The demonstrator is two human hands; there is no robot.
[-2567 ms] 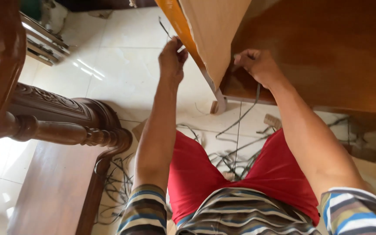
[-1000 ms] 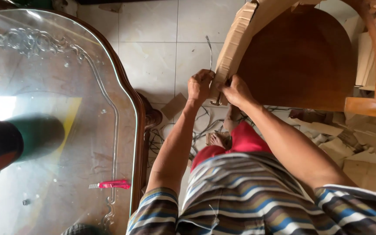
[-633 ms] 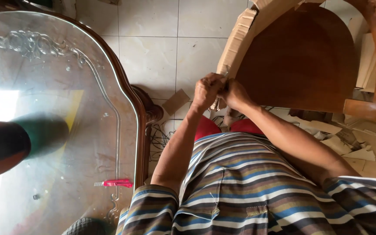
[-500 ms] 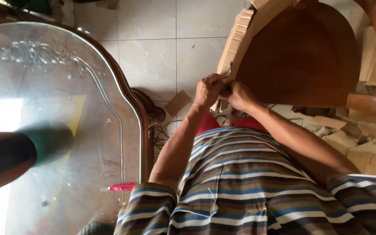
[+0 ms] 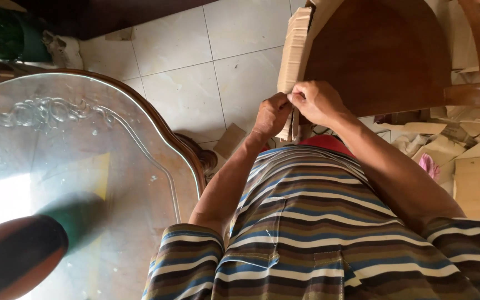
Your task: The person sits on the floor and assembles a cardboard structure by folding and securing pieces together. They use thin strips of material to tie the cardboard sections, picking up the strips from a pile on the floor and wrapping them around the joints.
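Both of your hands are raised in front of your chest and meet at the edge of a stack of layered brown corrugated cardboard. Your left hand is curled closed, fingers folded in against the lower part of that cardboard edge. Your right hand is also closed, its fingertips pinched together on the same edge, touching the left hand's knuckles. Whether anything thin is held between the fingertips cannot be told.

The cardboard stack stands tilted, running from the top of the view down to your hands. It lies against the left edge of a dark brown curved wooden panel, which fills the area above and to the right of your hands.

To your left is an oval glass-topped worktop with a carved dark wooden rim, near your left forearm. An etched ornament shows in the glass.

Pale square floor tiles lie between the worktop and the cardboard. Loose flat cardboard scraps are scattered on the floor to your right, beside your right forearm. A small pink scrap lies among them.
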